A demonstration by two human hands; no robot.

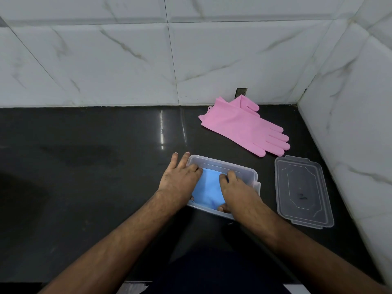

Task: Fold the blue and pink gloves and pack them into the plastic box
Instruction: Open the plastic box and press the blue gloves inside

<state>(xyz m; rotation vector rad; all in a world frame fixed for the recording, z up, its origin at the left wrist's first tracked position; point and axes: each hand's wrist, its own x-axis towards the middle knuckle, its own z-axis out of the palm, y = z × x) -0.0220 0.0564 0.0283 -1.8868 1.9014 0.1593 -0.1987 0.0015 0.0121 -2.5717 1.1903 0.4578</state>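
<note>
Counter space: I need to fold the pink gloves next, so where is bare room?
Bare: the dark counter left of the plastic box, to the wall. Crowded: right side, with pink gloves, lid and both hands in the box.

One wide-angle camera sat on the person's head, looking forward and steeply down. It stood close over the dark surface (84, 166), which filled the middle and lower frame. Tiled wall (127, 49) crossed the top and ran down the right edge. Both forearms entered from the bottom toward centre.
</note>
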